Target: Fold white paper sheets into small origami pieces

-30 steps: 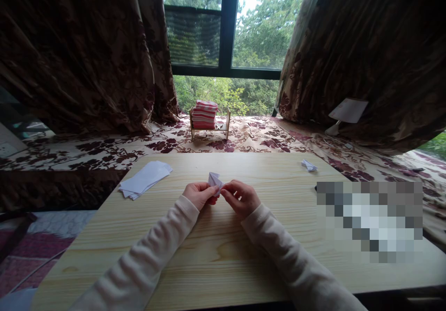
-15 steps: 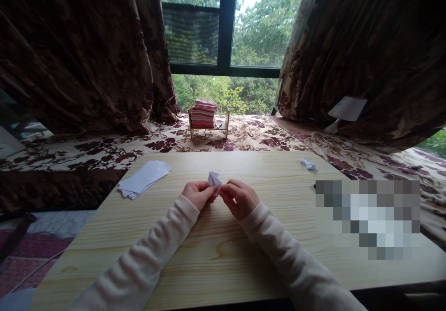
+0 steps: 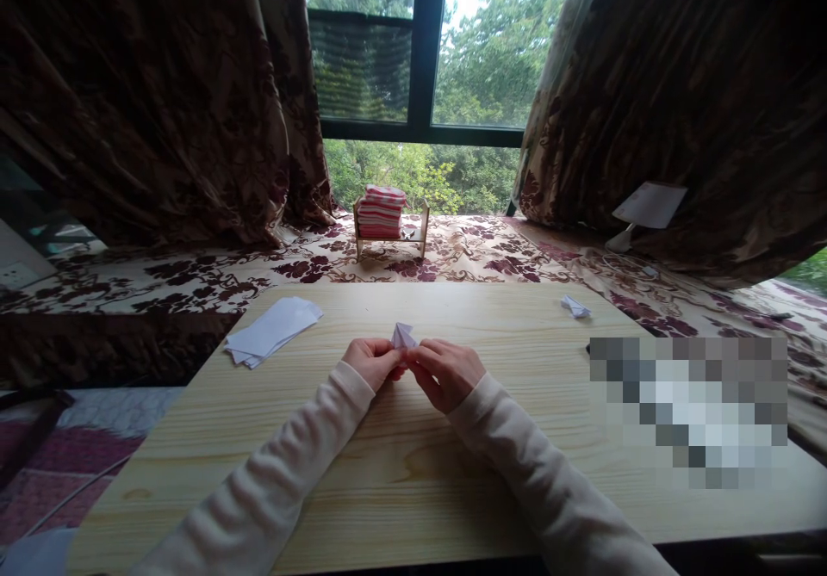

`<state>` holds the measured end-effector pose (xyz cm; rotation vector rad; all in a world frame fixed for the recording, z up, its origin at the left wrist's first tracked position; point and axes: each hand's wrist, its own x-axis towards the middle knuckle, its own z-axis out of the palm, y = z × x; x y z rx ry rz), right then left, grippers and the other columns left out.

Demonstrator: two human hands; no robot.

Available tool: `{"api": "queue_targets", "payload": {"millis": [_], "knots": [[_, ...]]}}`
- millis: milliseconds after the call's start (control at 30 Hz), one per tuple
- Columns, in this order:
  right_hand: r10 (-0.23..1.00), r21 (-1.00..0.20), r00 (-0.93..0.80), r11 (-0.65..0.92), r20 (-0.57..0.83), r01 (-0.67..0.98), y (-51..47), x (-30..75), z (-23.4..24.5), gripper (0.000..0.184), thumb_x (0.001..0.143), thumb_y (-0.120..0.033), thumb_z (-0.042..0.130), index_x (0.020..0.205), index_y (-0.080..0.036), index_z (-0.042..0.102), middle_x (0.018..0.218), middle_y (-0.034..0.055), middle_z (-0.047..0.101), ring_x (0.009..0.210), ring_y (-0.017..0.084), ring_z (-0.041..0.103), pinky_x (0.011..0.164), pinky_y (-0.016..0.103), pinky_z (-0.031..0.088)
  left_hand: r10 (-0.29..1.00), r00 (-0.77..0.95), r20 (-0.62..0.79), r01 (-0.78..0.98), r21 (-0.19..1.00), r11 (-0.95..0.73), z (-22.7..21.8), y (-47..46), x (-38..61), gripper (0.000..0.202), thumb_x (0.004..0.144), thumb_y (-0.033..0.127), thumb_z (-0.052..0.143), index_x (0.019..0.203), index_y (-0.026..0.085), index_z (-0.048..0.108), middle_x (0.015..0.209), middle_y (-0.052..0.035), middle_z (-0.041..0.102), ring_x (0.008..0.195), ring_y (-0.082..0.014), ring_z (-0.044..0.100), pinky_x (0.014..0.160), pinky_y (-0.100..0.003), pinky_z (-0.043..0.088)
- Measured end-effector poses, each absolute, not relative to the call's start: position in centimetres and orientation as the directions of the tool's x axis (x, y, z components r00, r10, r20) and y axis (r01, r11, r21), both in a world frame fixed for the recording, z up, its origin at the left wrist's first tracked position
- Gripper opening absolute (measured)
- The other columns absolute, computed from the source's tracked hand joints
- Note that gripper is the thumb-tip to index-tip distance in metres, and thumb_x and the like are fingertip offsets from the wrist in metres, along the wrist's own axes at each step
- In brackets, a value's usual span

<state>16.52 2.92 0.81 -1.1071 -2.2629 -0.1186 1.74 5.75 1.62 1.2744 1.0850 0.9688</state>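
A small folded piece of white paper [image 3: 403, 335] stands up between my two hands, over the middle of the table. My left hand [image 3: 375, 361] pinches its lower left side between thumb and fingers. From the other side, my right hand [image 3: 449, 369] grips the lower right edge with its fingertips, which meet those of the left. The paper's lower part is hidden by the fingers; its pointed, creased top shows above them.
On the wooden table [image 3: 362, 490], a stack of white paper strips [image 3: 275, 331] lies at left and another folded paper piece [image 3: 575, 306] at back right. A blurred-out patch [image 3: 698, 412] covers the right side. Behind are a small rack with striped cloths [image 3: 381, 213] and a lamp [image 3: 649, 206].
My right fingers have closed in against the left ones at the paper's base, and the paper has turned slightly. The whole view has shifted a little.
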Motion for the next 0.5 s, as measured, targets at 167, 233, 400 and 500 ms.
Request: {"api": "queue_targets", "payload": {"millis": [167,233,400,500], "knots": [[0.740,-0.442,-0.299,0.621,0.603,0.647,3.10,16.72,0.12,0.015,0.082,-0.024,0.044,0.081,-0.018,0.058,0.066,-0.0005,0.053,0.050,0.007,0.043,0.049,0.018,0.034,0.966,0.231,-0.118,-0.016,0.992,0.125,1.40,5.98,1.70,0.026,0.050,0.035,0.068,0.050,0.010,0.062,0.042,-0.0012,0.057,0.039,-0.0087,0.049,0.044,-0.021,0.038],[0.748,-0.478,-0.278,0.617,0.603,0.625,3.21,16.81,-0.07,0.014,0.080,-0.024,0.045,0.079,-0.017,0.057,0.065,-0.0004,0.052,0.049,0.007,0.042,0.049,0.018,0.034,0.966,0.229,-0.120,-0.023,0.991,0.129,1.38,5.97,1.70,0.026,0.049,0.035,0.070,0.051,0.010,0.062,0.043,-0.0014,0.058,0.040,-0.0089,0.049,0.044,-0.022,0.040],[0.743,-0.434,-0.289,0.610,0.603,0.663,3.36,16.94,-0.10,0.014,0.080,-0.023,0.045,0.076,-0.017,0.057,0.066,-0.0003,0.052,0.050,0.007,0.042,0.051,0.019,0.034,0.951,0.285,-0.118,-0.021,0.991,0.129,1.35,5.82,1.75,0.026,0.046,0.032,0.073,0.054,0.009,0.064,0.044,-0.0019,0.059,0.042,-0.0088,0.050,0.045,-0.021,0.041],[0.747,-0.461,-0.259,0.603,0.612,0.651,3.33,16.94,-0.05,0.013,0.079,-0.024,0.046,0.077,-0.018,0.057,0.066,-0.0002,0.052,0.050,0.008,0.042,0.052,0.019,0.035,0.954,0.277,-0.115,-0.044,0.990,0.133,1.07,5.93,1.82,0.027,0.045,0.032,0.074,0.055,0.009,0.065,0.046,-0.0022,0.060,0.044,-0.0096,0.052,0.047,-0.022,0.044]]}}
